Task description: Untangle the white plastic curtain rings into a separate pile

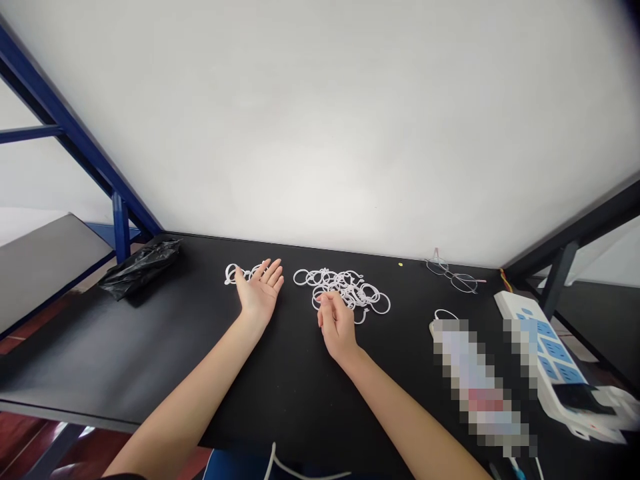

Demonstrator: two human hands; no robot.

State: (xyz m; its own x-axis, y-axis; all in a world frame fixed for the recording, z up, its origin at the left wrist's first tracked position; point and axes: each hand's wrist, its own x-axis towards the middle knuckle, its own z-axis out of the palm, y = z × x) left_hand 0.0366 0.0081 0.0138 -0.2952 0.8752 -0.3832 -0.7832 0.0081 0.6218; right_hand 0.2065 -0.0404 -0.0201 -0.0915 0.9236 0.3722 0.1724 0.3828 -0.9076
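Note:
My left hand is open, palm up and fingers spread, with nothing in it. It lies in front of a small group of white rings and hides part of them. My right hand is closed, thumb against curled fingers, at the near edge of a larger tangled heap of thin white rings. Some rings there are open and show a small clasp at the end. Whether a ring is inside the right hand's fingers is hidden.
On the black table a crumpled black plastic bag lies at the left. Glasses, a blurred-out phone-like object and a white power strip are on the right. A white wall stands behind. A white cable hangs at the front.

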